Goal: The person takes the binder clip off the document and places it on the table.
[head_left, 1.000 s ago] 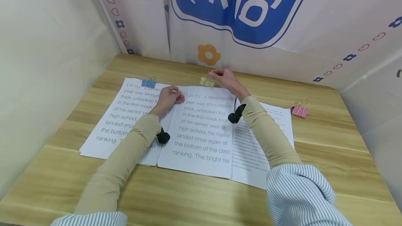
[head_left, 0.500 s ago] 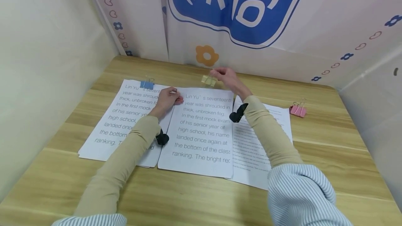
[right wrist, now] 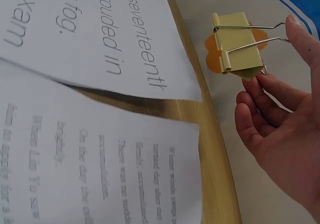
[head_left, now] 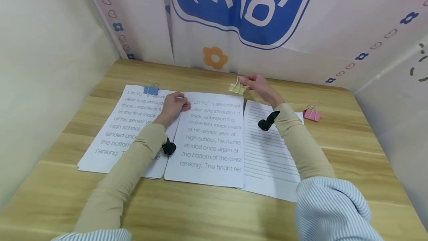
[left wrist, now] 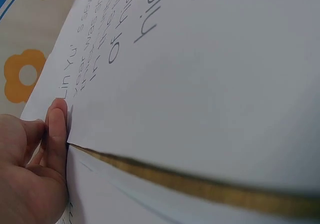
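Observation:
My right hand (head_left: 259, 84) pinches a yellow binder clip (head_left: 236, 89) by its wire handles, thumb on one side and fingertips on the other. In the right wrist view the clip (right wrist: 241, 42) is off the paper, just beyond the top right corner of the middle stack (head_left: 210, 140). My left hand (head_left: 174, 105) holds that stack's top left corner with curled fingers; part of the corner is hidden by the hand (left wrist: 37, 169). To the left lies a large-print paper stack (head_left: 110, 133) with a blue binder clip (head_left: 151, 90) at its top edge.
A small-print paper stack (head_left: 267, 159) lies right of the middle one, partly under it and my right arm. By its top right corner is a pink binder clip (head_left: 312, 114). The wooden table (head_left: 200, 211) ends at a printed backdrop (head_left: 284, 62).
My right hand has moved the yellow binder clip away from the middle stack's top edge and to the right. The left hand stays at the corner. The head view has shifted slightly.

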`<action>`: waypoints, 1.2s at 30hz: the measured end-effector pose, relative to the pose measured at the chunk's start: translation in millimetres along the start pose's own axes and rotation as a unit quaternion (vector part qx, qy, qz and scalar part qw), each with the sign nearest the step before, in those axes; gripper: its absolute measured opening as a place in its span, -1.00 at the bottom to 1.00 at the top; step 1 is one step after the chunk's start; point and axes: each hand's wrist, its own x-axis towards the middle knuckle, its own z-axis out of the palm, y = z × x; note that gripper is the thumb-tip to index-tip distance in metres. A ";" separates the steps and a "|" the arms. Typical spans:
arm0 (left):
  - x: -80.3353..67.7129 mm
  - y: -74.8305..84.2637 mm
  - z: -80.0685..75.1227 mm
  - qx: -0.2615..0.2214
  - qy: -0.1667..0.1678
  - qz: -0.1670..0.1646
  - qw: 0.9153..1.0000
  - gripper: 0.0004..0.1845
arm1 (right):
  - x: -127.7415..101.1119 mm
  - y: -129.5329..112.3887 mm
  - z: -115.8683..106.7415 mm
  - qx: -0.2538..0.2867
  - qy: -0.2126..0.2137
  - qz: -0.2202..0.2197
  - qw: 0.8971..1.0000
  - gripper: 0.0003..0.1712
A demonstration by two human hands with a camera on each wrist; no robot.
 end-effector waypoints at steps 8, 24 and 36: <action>-1.9 4.7 1.1 0.021 0.003 -0.007 1.000 -0.62 | -16.3 13.7 -26.2 -0.008 0.024 0.013 1.000 -0.39; 0.4 4.9 3.7 0.039 -0.006 -0.002 0.999 -0.54 | -62.0 42.9 -85.4 -0.031 0.067 0.037 0.997 -0.27; 4.2 1.3 5.2 0.032 -0.009 0.003 0.999 -0.53 | -89.7 60.5 -115.8 -0.036 0.095 0.072 0.992 -0.26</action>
